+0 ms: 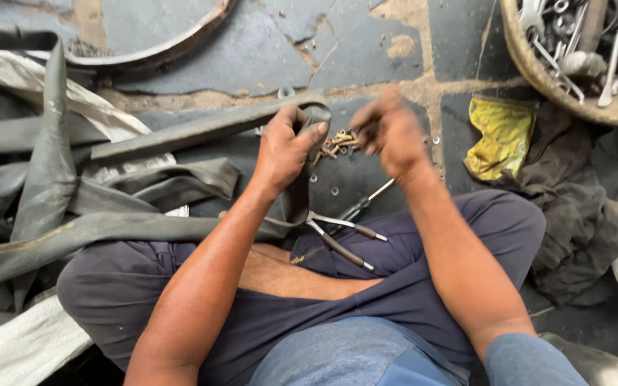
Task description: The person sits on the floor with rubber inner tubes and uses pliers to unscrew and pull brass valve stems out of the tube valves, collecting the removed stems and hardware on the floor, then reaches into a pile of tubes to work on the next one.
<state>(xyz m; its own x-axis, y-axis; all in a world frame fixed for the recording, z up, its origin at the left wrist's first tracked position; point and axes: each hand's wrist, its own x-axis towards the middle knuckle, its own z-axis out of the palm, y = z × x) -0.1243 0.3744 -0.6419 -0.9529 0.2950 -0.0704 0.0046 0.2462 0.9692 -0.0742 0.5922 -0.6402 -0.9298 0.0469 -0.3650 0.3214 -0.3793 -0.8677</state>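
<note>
Seated person, legs folded, dark trousers (366,286) filling the near field. Pliers (341,239) lie on the lap just below the hands, handles pointing toward the right knee; a thin rod-like tool (366,201) rests beside them, its type unclear.

Left hand (287,146): fingers curled, thumb pressed down, clamping the folded end of a grey rubber inner tube (202,129). The strip's long axis runs from this grip leftward and slightly away, toward the heap of slack tubes (59,207) at the left; a second length drops from the hand down to the lap.

Right hand (388,132): motion-blurred. Fingers drawn together toward the fold, apparently pinching something small; what it is cannot be told. It sits just right of the tube end, close to it, contact uncertain. The left hand is the one on the tube.

Between and just beyond the hands: a small pile of rusty nuts and bolts (337,143) on the stone floor (366,50), a few strays nearby.

Room: bare floor ahead of the hands. Right side bounded by a yellow rag (498,136) on dark cloth, and a basket of tools (538,71) farther off. A metal rim (166,50) lies at far left.
</note>
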